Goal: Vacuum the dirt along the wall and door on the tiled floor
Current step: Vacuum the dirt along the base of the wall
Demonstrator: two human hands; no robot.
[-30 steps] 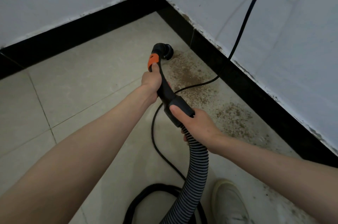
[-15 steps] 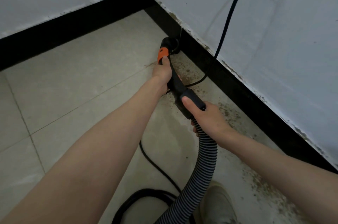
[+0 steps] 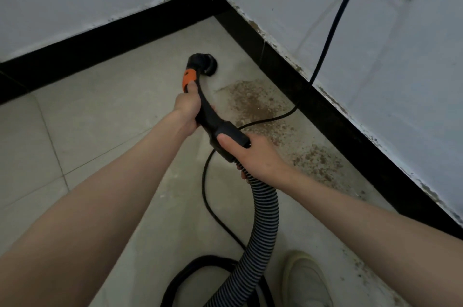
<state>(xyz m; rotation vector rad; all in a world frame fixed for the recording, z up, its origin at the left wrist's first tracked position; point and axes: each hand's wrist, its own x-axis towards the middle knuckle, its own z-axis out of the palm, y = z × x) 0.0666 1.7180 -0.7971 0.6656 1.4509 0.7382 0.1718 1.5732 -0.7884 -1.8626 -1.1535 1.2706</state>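
My left hand [image 3: 187, 108] grips wand [image 3: 204, 108] | right hand [image 3: 253, 156] grips hose cuff [image 3: 231, 135] | nozzle [image 3: 204, 64] points ahead | dirt [image 3: 253, 103] lies right of nozzle, nearer my right hand.

Dim, flat indoor light, soft shadows, no glare, wide-angle bending at edges

Indoor room corner, likely a home: beige tiled floor [image 3: 105, 116], black skirting [image 3: 120, 38], scuffed white plastered walls [image 3: 375, 61].
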